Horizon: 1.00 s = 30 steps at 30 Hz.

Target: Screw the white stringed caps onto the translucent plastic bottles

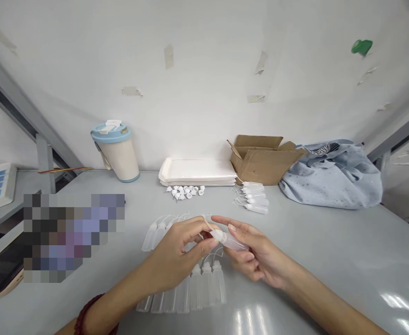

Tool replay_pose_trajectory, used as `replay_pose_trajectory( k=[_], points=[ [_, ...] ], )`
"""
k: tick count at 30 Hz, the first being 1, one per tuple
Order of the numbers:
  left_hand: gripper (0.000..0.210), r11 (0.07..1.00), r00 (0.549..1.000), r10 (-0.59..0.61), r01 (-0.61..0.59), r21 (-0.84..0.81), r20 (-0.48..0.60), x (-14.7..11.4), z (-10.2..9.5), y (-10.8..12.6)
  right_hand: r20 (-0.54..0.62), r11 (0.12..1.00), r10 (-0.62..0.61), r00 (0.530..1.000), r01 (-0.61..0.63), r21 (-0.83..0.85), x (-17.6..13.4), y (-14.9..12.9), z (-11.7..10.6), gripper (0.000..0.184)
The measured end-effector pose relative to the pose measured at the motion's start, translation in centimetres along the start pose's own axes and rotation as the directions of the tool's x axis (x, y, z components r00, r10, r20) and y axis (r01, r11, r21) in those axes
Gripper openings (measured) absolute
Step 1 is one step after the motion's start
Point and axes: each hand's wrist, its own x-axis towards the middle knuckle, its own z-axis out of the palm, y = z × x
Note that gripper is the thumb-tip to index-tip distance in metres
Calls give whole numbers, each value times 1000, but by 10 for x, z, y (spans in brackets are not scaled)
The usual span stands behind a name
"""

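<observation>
1 tumbler (120, 156) (blue-lidded) stands near the wall (204, 116).

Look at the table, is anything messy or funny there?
Nothing looks spilled, but the small white caps look messy: they lie jumbled in front of the white stack, while the nearest bottles lie in a row.

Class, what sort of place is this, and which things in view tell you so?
Likely a workbench, perhaps in a workshop: translucent bottles lined up in rows, loose white caps in a cluster and an open cardboard box suggest it.

Smooth plastic bottle (233, 242); matt cardbd box (265, 167); cloth bundle (333, 184); glossy tabletop (323, 242), poss. laminate
</observation>
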Motion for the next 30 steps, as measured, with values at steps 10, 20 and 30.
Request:
replay_pose_trajectory(
  k=[10, 20, 30],
  points=[
    [12, 999, 1000, -30, 30, -12, 2, 1, 6, -8, -16, 990, -33, 999, 31, -134, 4, 5, 4, 44],
    [29, 965, 970, -236, 226, -134, -61, 3, 0, -2, 150, 175, -726, 671, 391, -903, 2, 15, 2, 13],
    [8, 982, 975, 116, -85, 167, -190, 2, 4, -12, 55, 402, -645, 762, 400, -823, 2, 11, 1, 21]
  ],
)
